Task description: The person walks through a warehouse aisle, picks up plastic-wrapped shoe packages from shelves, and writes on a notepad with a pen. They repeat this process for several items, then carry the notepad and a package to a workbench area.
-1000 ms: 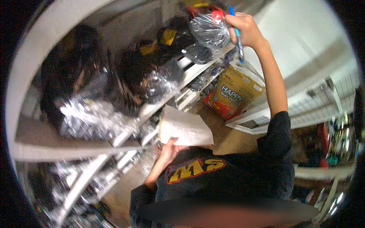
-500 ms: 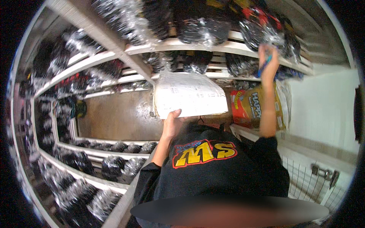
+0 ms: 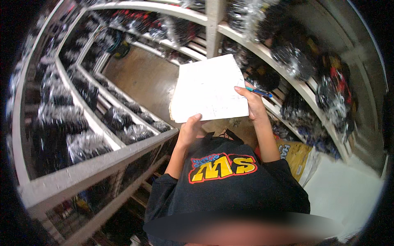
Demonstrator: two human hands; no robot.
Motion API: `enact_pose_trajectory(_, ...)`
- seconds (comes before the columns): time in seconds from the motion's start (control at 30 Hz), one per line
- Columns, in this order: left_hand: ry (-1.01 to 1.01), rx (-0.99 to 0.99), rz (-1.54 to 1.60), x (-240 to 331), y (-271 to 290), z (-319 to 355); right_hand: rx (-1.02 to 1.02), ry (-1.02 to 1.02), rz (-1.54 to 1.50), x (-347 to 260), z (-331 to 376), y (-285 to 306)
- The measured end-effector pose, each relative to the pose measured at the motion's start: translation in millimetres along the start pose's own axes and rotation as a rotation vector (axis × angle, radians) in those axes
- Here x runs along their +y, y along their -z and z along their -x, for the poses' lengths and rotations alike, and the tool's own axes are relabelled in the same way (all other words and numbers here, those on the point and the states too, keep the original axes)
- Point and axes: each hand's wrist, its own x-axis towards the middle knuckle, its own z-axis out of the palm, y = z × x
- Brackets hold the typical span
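A thick notebook (image 3: 209, 88) with white handwritten pages lies open in front of my chest. My left hand (image 3: 191, 129) grips its lower edge, thumb on top of the page and fingers hidden beneath. At its right edge my right hand (image 3: 252, 102) also holds the notebook, thumb on the page. A blue pen (image 3: 260, 92) with a teal end is tucked in that same right hand and points out to the right.
White shelves (image 3: 262, 49) curve around me on the right, back and left, stacked with dark goods in clear plastic wrap (image 3: 293, 57). A yellow printed sack (image 3: 293, 158) stands at the lower right beside a white panel (image 3: 344, 192). Brown floor (image 3: 141, 76) shows beyond the notebook.
My right hand has come down from the upper right shelf to the notebook's right edge, keeping the pen. My view has turned to the right.
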Motion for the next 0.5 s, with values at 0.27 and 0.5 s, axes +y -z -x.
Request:
enact_pose_trajectory(0.27,-0.233,0.036,0.235,18.6,23.7,8.9,-0.23,-0.108,0.128,6.3,-60.6,-59.3)
enact_pose_trajectory(0.5,-0.514,0.293,0.648,69.3,72.8,-52.2,-0.406,0.026,0.221,16.3,-137.7,-125.3)
